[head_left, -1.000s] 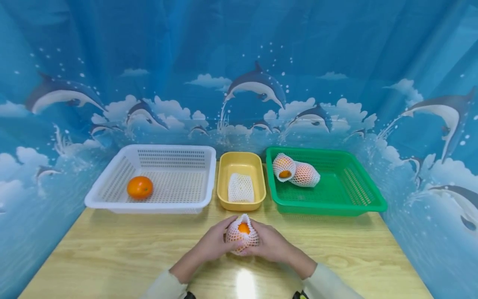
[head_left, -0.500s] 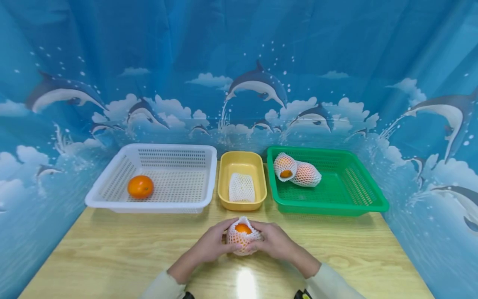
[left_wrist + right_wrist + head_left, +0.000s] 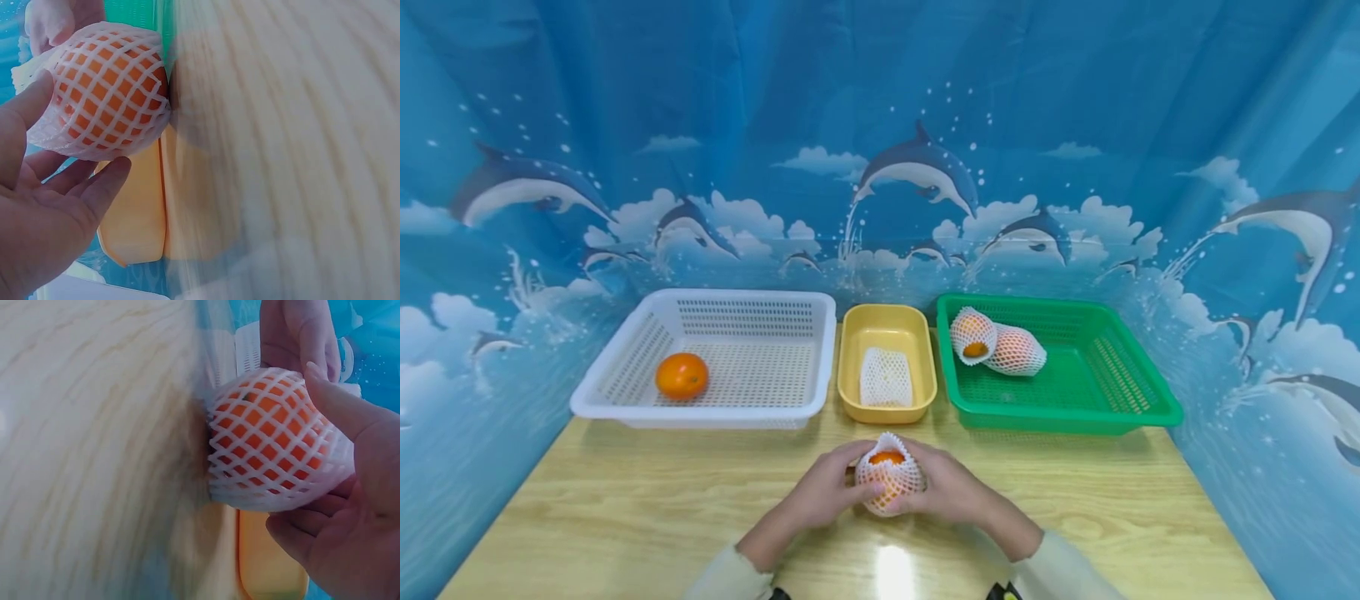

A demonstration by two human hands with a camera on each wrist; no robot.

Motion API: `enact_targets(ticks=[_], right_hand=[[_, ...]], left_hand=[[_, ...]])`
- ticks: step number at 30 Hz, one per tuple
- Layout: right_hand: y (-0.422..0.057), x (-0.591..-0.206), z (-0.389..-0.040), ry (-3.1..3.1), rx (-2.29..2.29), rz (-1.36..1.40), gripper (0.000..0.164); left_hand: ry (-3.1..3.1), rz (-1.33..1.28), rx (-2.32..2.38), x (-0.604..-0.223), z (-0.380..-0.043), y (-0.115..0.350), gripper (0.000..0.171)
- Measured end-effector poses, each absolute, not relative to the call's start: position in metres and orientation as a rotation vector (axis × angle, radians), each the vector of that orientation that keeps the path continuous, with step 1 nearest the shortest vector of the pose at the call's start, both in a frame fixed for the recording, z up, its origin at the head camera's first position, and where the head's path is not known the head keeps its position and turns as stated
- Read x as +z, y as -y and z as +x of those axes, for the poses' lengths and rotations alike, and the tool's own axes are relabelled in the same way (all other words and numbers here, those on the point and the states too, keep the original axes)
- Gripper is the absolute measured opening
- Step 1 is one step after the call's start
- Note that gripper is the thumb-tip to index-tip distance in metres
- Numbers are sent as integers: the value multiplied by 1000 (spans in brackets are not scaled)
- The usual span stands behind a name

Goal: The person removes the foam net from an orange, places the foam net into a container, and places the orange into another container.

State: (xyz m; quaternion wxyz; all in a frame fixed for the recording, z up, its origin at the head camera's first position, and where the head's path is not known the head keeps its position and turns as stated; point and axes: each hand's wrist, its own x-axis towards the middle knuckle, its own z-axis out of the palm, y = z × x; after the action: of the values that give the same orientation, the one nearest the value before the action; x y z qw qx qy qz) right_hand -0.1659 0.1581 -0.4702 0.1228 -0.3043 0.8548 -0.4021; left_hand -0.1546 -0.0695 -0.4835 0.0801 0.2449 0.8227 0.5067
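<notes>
Between the two hands, at the front middle of the table, an orange sits inside a white foam net sleeve. The sleeve's upper end gapes and shows bare peel. My left hand holds the wrapped fruit from its left side, thumb in front and fingers behind. From the right side my right hand grips it the same way. The left wrist view shows the netting stretched over the fruit, with the thumb on it. In the right wrist view the right thumb presses the net near its upper edge.
A white basket at the left holds a bare orange. In the middle a yellow tray contains a flat foam net. The green basket at the right holds two net-wrapped fruits. A dolphin-printed curtain hangs behind.
The sleeve's opening has shifted slightly as both hands adjust their hold on it. The wrapped orange stays at nearly the same spot, and the baskets have not moved.
</notes>
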Motion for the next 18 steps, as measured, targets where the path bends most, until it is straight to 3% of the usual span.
enact_targets(ticks=[9, 18], right_hand=[[-154, -476, -167, -2451, -1204, -949, 77], [-153, -477, -166, -2502, -1171, -944, 84]], left_hand=[[-2447, 677, 1561, -480, -153, 69, 50], [-2544, 683, 1560, -482, -153, 69, 39]])
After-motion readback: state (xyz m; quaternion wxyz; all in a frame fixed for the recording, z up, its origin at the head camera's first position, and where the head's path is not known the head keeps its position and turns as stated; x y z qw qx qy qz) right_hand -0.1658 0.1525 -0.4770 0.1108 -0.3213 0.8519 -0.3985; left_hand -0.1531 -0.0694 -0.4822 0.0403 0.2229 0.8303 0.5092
